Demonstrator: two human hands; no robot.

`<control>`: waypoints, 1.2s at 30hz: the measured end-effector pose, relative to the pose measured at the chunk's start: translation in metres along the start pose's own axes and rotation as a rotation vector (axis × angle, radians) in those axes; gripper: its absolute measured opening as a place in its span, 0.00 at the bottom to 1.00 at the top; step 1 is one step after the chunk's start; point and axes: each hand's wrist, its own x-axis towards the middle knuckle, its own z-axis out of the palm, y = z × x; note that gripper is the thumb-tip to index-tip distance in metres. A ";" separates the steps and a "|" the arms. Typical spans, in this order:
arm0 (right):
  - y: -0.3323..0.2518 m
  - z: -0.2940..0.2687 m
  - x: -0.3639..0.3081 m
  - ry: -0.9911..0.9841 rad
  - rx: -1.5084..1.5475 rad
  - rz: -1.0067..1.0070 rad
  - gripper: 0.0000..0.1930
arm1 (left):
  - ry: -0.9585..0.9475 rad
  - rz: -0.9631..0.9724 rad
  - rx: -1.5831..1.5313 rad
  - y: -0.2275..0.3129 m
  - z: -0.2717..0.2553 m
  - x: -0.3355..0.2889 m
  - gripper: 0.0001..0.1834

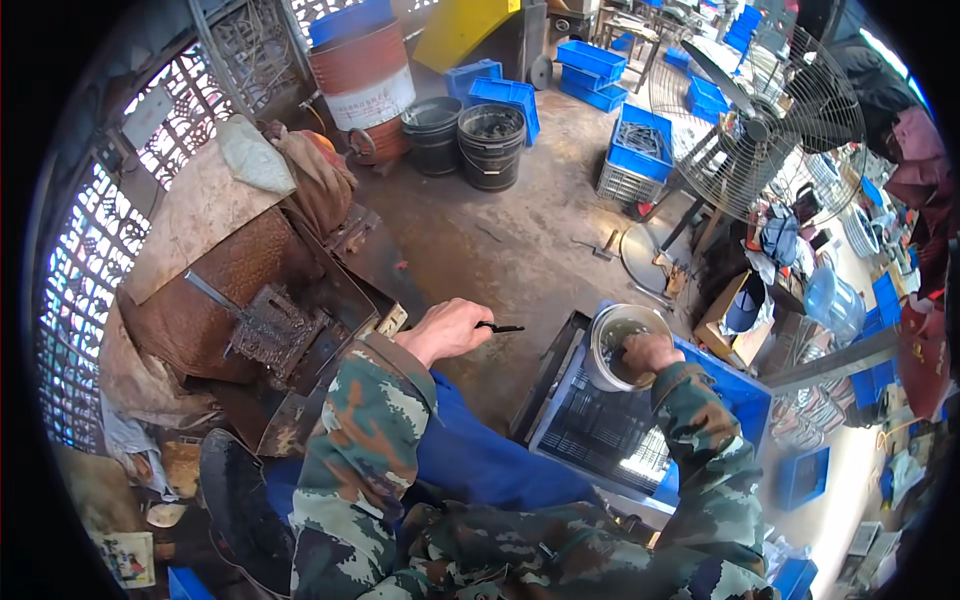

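Observation:
My left hand point(452, 332) is closed around a thin black tool point(505, 327); its tip points right, and I cannot make out its exact kind. On the right, my right hand point(652, 354) reaches over the rim of an off-white bucket point(603, 372), its fingers hidden inside. The bucket stands on a blue plastic crate point(725, 385) with a dark grid surface. To the left of my left hand is a rusty machine point(360, 300) with a dark, wet-looking metal block point(275, 335) on it.
Brown cloth point(190, 235) drapes the machine. A red-and-white drum point(365, 95) and black buckets point(492, 150) stand at the far left. A large caged fan point(757, 130) is at the far right, near a blue crate of metal parts point(640, 140) and a cardboard box point(735, 335).

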 end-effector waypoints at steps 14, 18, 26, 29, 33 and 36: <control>-0.016 0.034 0.016 0.304 -0.118 -0.072 0.11 | 0.076 0.220 0.014 -0.019 0.012 0.002 0.09; -0.008 -0.003 -0.026 0.307 0.051 -0.127 0.13 | 0.057 0.229 -0.048 0.002 0.002 0.000 0.08; 0.011 -0.008 -0.071 0.382 0.109 -0.010 0.13 | 0.039 0.218 -0.095 0.010 0.010 0.006 0.08; 0.007 -0.003 -0.078 0.441 0.126 -0.060 0.13 | 0.044 0.206 -0.092 0.001 0.007 0.001 0.08; 0.007 0.012 -0.097 0.626 0.242 -0.025 0.12 | 0.017 0.191 -0.080 0.004 0.009 0.003 0.07; 0.011 0.013 -0.105 0.560 0.180 -0.141 0.11 | 0.003 0.138 -0.125 0.001 0.008 0.004 0.08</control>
